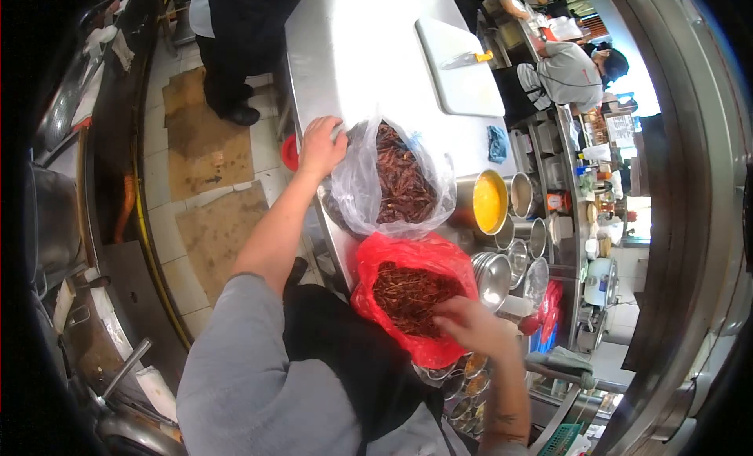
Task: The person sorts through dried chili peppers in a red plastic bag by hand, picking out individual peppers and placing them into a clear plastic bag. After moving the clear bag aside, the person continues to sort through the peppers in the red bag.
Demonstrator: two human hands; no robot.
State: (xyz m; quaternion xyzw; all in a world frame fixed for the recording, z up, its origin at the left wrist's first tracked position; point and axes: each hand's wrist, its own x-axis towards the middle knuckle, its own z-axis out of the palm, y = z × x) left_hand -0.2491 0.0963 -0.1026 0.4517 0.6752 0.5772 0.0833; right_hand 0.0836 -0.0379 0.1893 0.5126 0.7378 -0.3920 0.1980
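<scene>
My left hand [321,147] is at the left edge of the steel table, beside the upper left rim of a clear plastic bag [357,181]. Its fingers are bent, with a gap between thumb and forefinger. Dark red dried chilies [401,177] fill that open bag. Closer to my body is a red plastic bag [380,252], its mouth spread wide around dry brownish-red stems or thin chili pieces [408,295]. Over its right side reaches my right hand [471,324], fingertips apart at the dry pieces. I see nothing held in either hand.
On the steel table [345,48] lie a white cutting board [443,71] with a yellow-handled knife [467,60] and a blue cloth [497,144]. A pot of yellow liquid [488,203] and several metal containers stand right of the bags. Co-workers [576,71] are beyond the table.
</scene>
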